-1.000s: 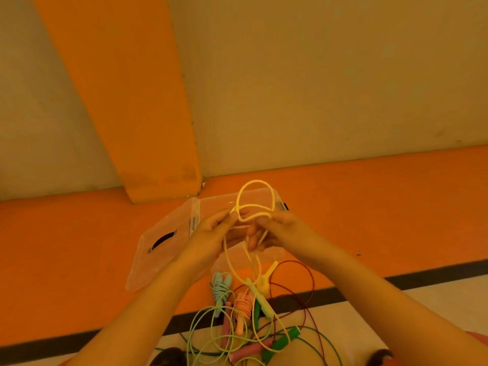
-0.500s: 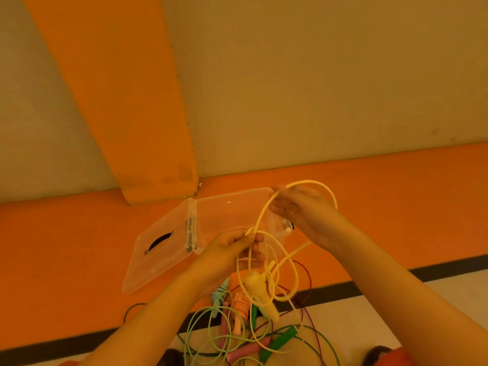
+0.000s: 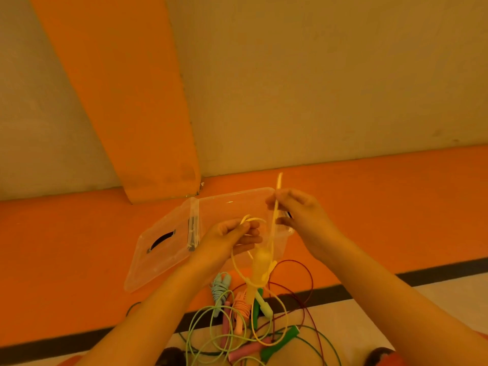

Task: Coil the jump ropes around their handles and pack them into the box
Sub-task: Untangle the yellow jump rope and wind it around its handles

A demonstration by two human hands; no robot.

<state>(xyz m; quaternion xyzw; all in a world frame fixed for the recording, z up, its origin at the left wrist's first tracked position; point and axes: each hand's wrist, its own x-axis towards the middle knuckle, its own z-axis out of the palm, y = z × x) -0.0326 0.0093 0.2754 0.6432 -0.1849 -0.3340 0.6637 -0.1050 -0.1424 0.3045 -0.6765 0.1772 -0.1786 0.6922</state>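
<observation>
Clear glossy plastic box (image 3: 224, 207); smooth rubbery yellow rope (image 3: 273, 228); matt orange floor (image 3: 66, 247).

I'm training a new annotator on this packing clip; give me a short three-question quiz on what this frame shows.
1. Which rope do the left hand and right hand hold? A green, B yellow, C pink.
2. Fill in: the coiled blue rope lies ___ the clear box.
3. True or false: the box's lid is shut.
Key: 1 B, the yellow rope. 2 outside. 3 false, it lies open.
</observation>
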